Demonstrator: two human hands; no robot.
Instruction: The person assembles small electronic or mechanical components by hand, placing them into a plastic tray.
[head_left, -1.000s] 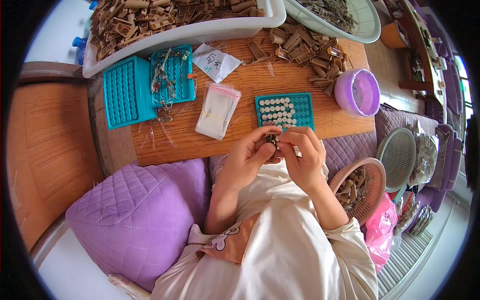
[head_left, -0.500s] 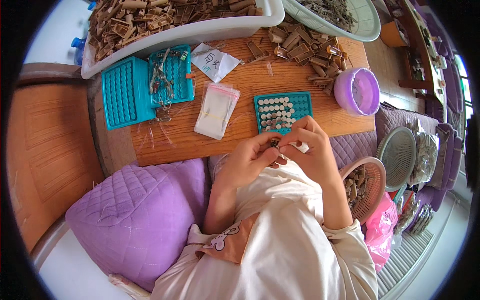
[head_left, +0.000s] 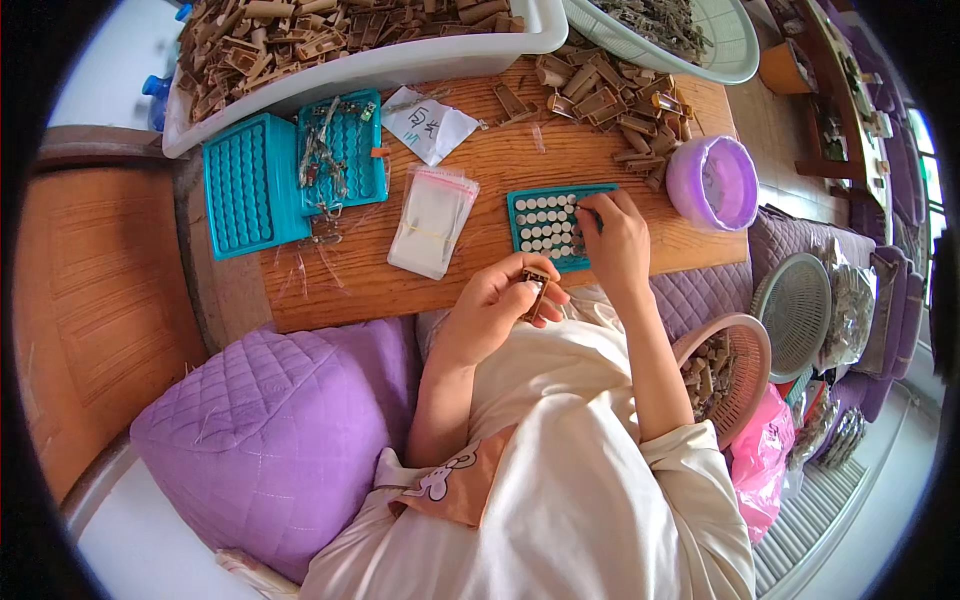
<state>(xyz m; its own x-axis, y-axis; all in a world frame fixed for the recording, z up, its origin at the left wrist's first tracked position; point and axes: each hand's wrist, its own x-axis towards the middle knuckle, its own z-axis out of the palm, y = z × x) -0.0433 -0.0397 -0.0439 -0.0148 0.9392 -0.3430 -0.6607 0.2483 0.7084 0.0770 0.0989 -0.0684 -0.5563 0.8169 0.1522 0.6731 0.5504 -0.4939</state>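
My left hand (head_left: 487,312) is closed around a small brown plastic casing (head_left: 531,304), with the thumb pressed on its upper part. A bright spot shows in the casing beside the thumb; I cannot tell what it is. My right hand (head_left: 618,245) reaches over the teal tray (head_left: 518,236) with thumb and forefinger pinched together. The fingertips are at the right end of the rows of round silver button cells (head_left: 541,217). Whatever lies between them is hidden. The hand covers much of the tray's right side.
Clear plastic bags (head_left: 431,225) bound with a band lie left of the tray. Farther left are teal trays (head_left: 248,190) with wired parts. A white bin (head_left: 350,80) of brown casings stands at the back, a loose casing pile (head_left: 610,100) and a purple bowl (head_left: 708,185) at right.
My right hand has left the casing and moved up to the tray of button cells. My left hand stays in my lap area and shows the casing more openly.
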